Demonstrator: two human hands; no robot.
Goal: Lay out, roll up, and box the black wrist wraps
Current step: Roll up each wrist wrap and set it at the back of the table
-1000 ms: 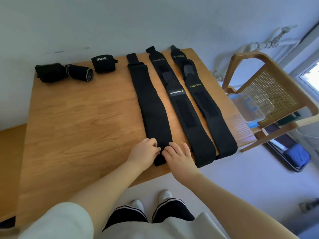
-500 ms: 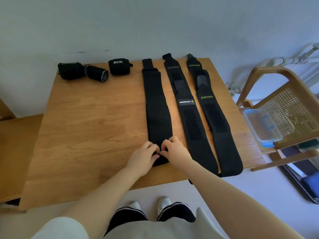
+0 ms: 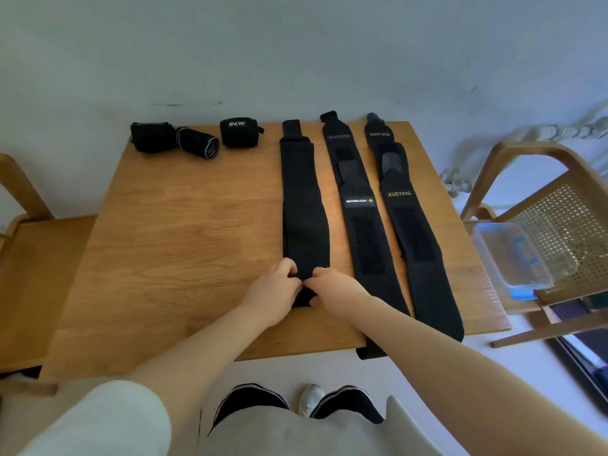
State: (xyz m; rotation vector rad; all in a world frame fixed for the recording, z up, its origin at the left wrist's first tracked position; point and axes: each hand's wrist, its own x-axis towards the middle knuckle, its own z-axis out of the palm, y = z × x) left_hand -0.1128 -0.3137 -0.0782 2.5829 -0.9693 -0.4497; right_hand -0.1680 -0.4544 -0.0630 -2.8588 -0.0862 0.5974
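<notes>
Both hands at near end of the plain wrap (image 3: 304,205): left hand (image 3: 273,287) and right hand (image 3: 332,284) fingers curled, pinching it. Wrap's long axis runs straight away across the worktop (image 3: 184,245), so roll goes forward.

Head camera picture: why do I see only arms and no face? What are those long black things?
The camera sits on the person's head and looks down, so you see what they see: their own arms. On the wooden table lie three long black wrist wraps, flat, side by side. The left hand and right hand both pinch the near end of the leftmost wrap, curled in a grip as if starting a roll. At the far edge sit three rolled wraps. A clear plastic box rests on the chair to the right.
</notes>
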